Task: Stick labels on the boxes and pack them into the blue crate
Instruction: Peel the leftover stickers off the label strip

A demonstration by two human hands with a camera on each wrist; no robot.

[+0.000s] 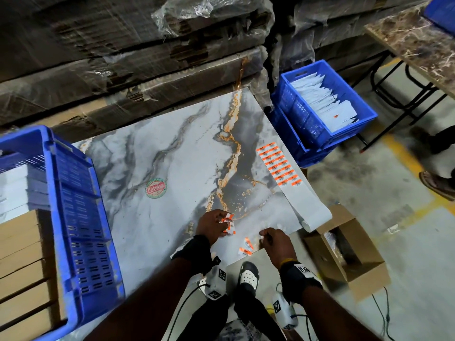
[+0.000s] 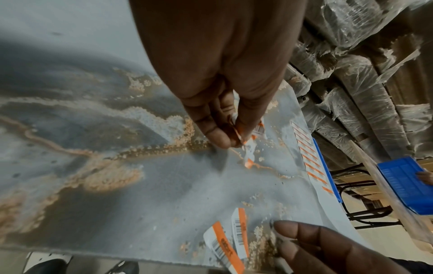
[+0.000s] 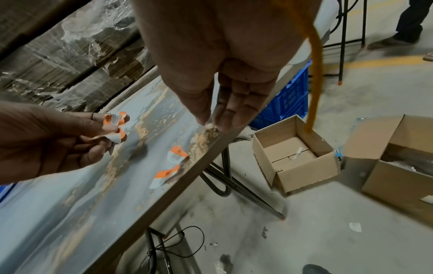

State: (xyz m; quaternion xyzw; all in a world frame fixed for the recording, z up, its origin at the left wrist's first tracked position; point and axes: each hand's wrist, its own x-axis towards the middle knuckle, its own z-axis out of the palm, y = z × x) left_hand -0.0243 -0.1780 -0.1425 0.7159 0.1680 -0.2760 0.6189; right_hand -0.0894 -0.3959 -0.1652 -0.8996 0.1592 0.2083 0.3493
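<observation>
While left hand [image 1: 212,225] pinches labels [image 1: 229,223], loose-fingered right hand [image 1: 275,243] nears label sheet [image 1: 279,166].

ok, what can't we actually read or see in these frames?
- Barcode print on the orange-and-white labels in the left hand: too small, blurred in every view.
- Right hand fingertips: blurred, head view; contact unclear.
- Blue plastic crate at left: cut by head view's edge.

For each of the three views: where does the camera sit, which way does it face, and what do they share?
Head: faces down at the table; both forearms, left hand, right hand.
Left wrist: looks along the left hand, whose grip pinches peeled labels.
Right wrist: looks along the straight-fingered right hand past the table edge to the floor.
Shared: loose labels.
</observation>
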